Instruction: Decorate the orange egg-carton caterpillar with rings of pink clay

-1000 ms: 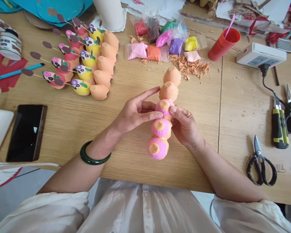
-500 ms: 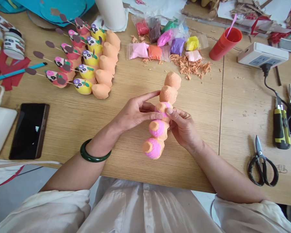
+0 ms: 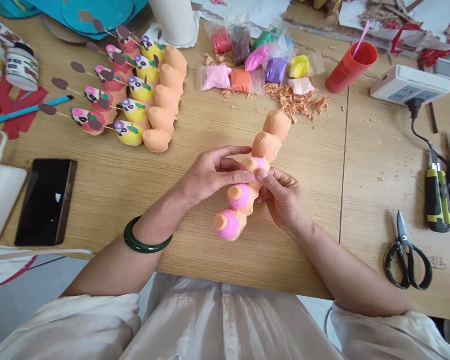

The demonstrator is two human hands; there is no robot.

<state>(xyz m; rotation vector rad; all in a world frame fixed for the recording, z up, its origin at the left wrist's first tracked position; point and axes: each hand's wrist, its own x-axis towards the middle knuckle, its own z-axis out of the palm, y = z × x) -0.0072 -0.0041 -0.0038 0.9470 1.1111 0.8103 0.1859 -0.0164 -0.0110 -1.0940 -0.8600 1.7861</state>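
Note:
An orange bumpy strip [image 3: 267, 146] made of several rounded cups slants upward to the right between my hands. Pink clay bands circle its three lower cups. My left hand [image 3: 213, 175] grips the strip from the left, thumb on the middle cup and forefinger reaching toward the cup above. From the right, my right hand [image 3: 283, 195] pinches the same middle cup, its thumb on the pink clay and its other fingers partly hidden behind the strip. Bags of coloured clay, including a pink one [image 3: 218, 77], lie beyond the strip.
Decorated strips [image 3: 135, 110] with plain orange cups stand at the upper left. Orange scraps [image 3: 296, 102] lie near a red cup [image 3: 350, 67] and a power socket [image 3: 410, 85]. Scissors [image 3: 404, 245] and a cutter [image 3: 438, 195] are right; a phone [image 3: 45, 202] is left.
The strip has tilted further, its top moving right and its lower end moving left and slightly up. Both hands still hold the middle cup.

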